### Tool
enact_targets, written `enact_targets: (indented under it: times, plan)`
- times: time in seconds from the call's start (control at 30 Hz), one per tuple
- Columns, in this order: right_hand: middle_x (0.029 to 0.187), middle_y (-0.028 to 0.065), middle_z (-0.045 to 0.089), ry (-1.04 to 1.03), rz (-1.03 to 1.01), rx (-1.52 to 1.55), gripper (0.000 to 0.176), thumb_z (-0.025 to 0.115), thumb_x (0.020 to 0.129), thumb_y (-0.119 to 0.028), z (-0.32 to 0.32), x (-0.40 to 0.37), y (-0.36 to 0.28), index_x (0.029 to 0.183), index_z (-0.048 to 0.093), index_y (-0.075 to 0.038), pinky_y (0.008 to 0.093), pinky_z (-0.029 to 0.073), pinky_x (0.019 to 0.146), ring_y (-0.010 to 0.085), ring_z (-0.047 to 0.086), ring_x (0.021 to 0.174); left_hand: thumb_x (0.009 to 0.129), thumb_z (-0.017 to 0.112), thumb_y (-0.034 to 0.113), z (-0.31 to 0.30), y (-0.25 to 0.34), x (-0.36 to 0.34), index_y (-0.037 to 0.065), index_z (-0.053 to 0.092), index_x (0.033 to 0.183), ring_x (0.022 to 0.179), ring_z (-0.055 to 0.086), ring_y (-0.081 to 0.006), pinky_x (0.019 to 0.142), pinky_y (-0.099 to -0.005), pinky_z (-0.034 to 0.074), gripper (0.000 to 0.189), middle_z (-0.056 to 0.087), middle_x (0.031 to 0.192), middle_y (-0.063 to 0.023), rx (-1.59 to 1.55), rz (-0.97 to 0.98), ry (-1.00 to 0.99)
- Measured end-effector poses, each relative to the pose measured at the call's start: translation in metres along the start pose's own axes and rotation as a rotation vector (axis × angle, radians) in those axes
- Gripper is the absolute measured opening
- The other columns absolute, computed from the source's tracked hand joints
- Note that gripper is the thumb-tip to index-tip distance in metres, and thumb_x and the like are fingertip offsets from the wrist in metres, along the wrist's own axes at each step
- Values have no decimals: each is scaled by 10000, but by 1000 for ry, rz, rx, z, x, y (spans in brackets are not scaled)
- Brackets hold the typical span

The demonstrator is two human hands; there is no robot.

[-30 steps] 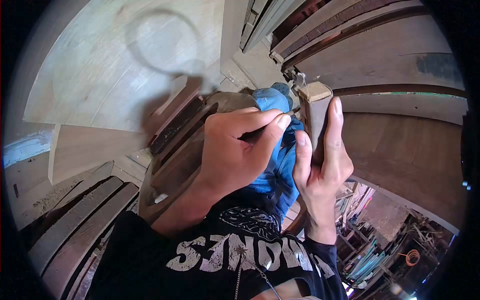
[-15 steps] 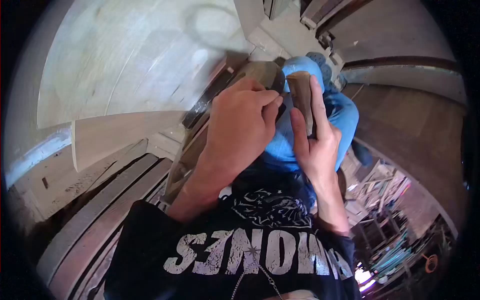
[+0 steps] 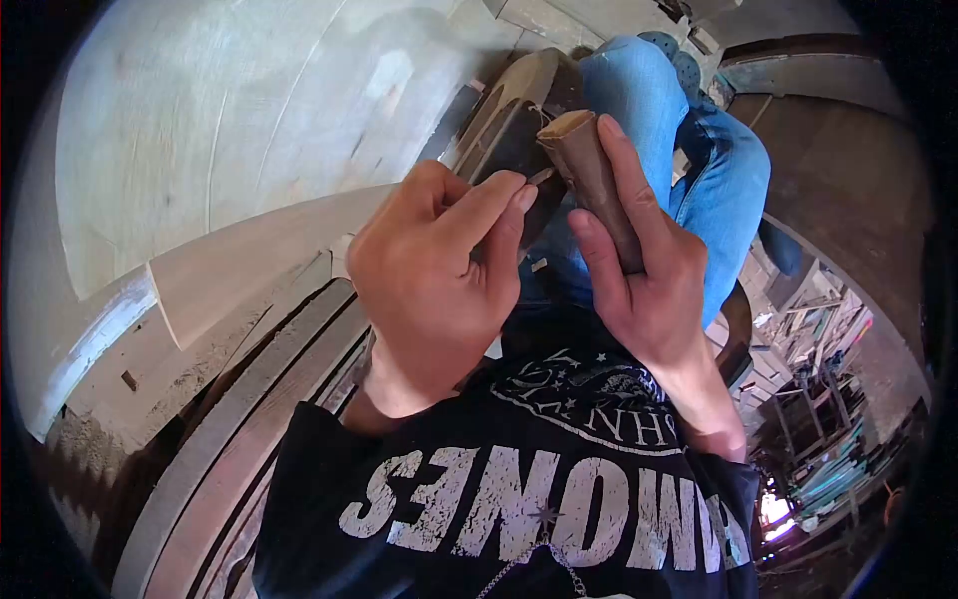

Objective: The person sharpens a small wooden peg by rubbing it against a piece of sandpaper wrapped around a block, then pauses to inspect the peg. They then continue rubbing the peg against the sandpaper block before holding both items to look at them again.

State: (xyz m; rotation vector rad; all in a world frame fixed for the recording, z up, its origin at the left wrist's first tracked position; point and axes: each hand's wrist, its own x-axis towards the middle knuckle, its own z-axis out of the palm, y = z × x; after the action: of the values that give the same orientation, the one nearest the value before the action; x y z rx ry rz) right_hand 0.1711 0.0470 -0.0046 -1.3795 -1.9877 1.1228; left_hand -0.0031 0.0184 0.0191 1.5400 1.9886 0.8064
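My right hand [image 3: 649, 260] holds a brown, rounded block [image 3: 597, 182] with a pale tan upper end. The thumb lies along its left side, and the index finger stretches up its right side. Just left of it, my left hand [image 3: 444, 250] is closed, thumb and index finger pinched together. A small thin pointed piece [image 3: 542, 177] sticks out from that pinch towards the block; its kind cannot be told. Behind the hands, a curved wooden piece [image 3: 519, 85] rests beside my knee in blue jeans [image 3: 634, 85].
A broad pale wooden panel [image 3: 220, 130] fills the upper left. Long stacked boards [image 3: 235, 439] run along the lower left. To the right stands a brown wooden panel [image 3: 848, 190], with a heap of wood scraps [image 3: 833, 329] below it.
The view has shifted. My left hand has drawn back from the curved wooden piece, and the pointed piece now shows at its fingertips. The brown block leans further left in my right hand.
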Motion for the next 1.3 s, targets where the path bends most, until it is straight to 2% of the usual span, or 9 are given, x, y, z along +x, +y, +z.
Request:
enact_targets:
  times: [0.17,0.33,0.57,0.73,0.8,1.0,1.07,1.13,1.3]
  plan:
    - [894,215,711,-26,85,-3,608,724,908,-97,-3,-2,-3,1471,498,-62,374,558,658,313,721,739,766,800,10,5,-9,4,44,775,933,620,549,-193,539,-310,400,172,601,708,-86,34,165,22]
    - [1281,275,637,20,1,-25,589,707,902,-38,-6,-3,-2,1442,485,35,356,569,848,368,712,1047,762,814,-4,10,-9,3,41,779,945,661,580,-195,568,-300,434,191,632,775,-87,-70,108,18]
    - [1248,255,664,-30,170,-28,628,587,963,-45,-16,-4,-6,1544,350,-2,307,525,892,210,664,1072,765,816,-29,16,-17,4,50,789,995,639,563,-149,543,-265,405,244,651,799,-101,-163,92,44]
    - [1340,261,613,43,123,1,632,698,861,5,-15,-3,-2,1438,458,97,320,566,842,300,731,1015,769,801,-50,15,-20,4,57,789,1035,634,508,-109,513,-232,352,287,620,816,-81,-173,65,-9]
    - [1300,274,623,-39,159,-20,690,578,945,-91,-19,-5,-7,1541,276,80,331,465,1007,261,621,1180,773,792,-56,15,-21,4,54,787,1044,643,523,-110,508,-232,343,292,630,849,-91,-180,66,-20]
    - [1179,292,677,-160,80,-133,656,631,944,-122,-10,3,-15,1479,355,137,333,561,842,303,720,998,807,767,-50,21,-26,5,42,777,1069,778,665,-193,588,-246,484,278,676,997,-158,-242,94,25]
    - [1275,202,668,5,-21,-179,596,792,820,-114,1,3,-8,1340,577,83,311,562,573,216,646,659,817,763,-42,21,-26,4,36,775,1068,851,717,-239,650,-259,549,263,693,1060,-191,-293,79,45]
    - [1285,176,670,40,-71,-195,590,796,812,-107,4,4,-6,1334,587,72,317,555,559,211,613,628,838,750,-33,20,-26,5,16,766,1074,985,736,-303,787,-300,586,241,684,1172,-264,-263,74,20]
    - [1312,169,657,25,-70,-259,582,799,797,-85,2,2,-9,1320,596,71,320,553,555,196,602,624,853,737,-30,14,-20,3,-1,754,1089,947,753,-292,762,-287,583,238,702,1120,-296,-254,3,-67]
